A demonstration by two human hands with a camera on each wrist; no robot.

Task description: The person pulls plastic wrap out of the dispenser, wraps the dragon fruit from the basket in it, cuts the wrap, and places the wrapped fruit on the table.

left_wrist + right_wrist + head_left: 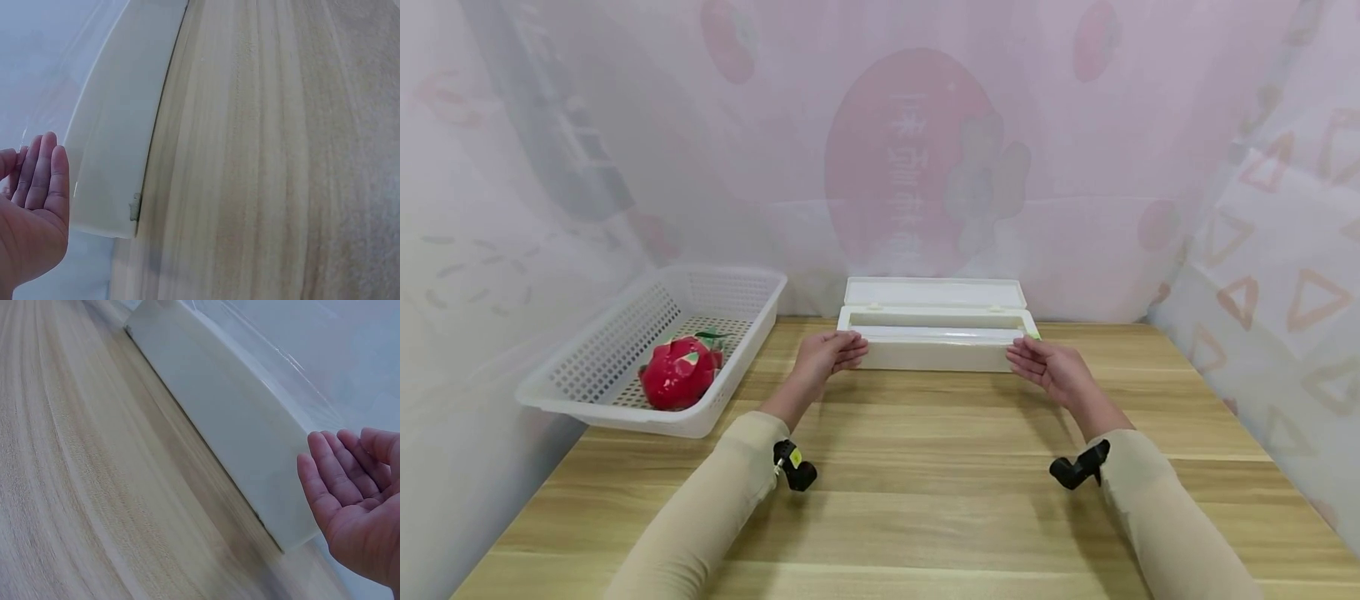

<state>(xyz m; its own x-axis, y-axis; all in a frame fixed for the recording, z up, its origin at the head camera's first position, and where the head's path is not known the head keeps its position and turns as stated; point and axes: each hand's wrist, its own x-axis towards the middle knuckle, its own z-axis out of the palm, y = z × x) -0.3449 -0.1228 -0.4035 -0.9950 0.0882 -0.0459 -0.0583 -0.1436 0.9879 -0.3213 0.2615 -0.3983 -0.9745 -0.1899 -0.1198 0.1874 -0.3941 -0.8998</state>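
Observation:
A white cling film dispenser box (935, 357) stands at the back of the table, its lid (935, 292) raised behind it. Clear cling film (275, 353) stretches between both hands, over the box's front edge. At the box's left end my left hand (827, 357) pinches the film between thumb and forefinger, the other fingers fairly straight. The right hand (1051, 371) pinches it likewise at the right end. Both wrist views show the box's smooth front beside the fingers. The roll inside shows only in part in the head view.
A white perforated plastic basket (662, 423) at the left holds a shiny red dragon fruit (677, 375) with green tips. Below lies a wood-grain table (925, 483). Printed pale curtains (775, 167) hang behind the table and along both sides.

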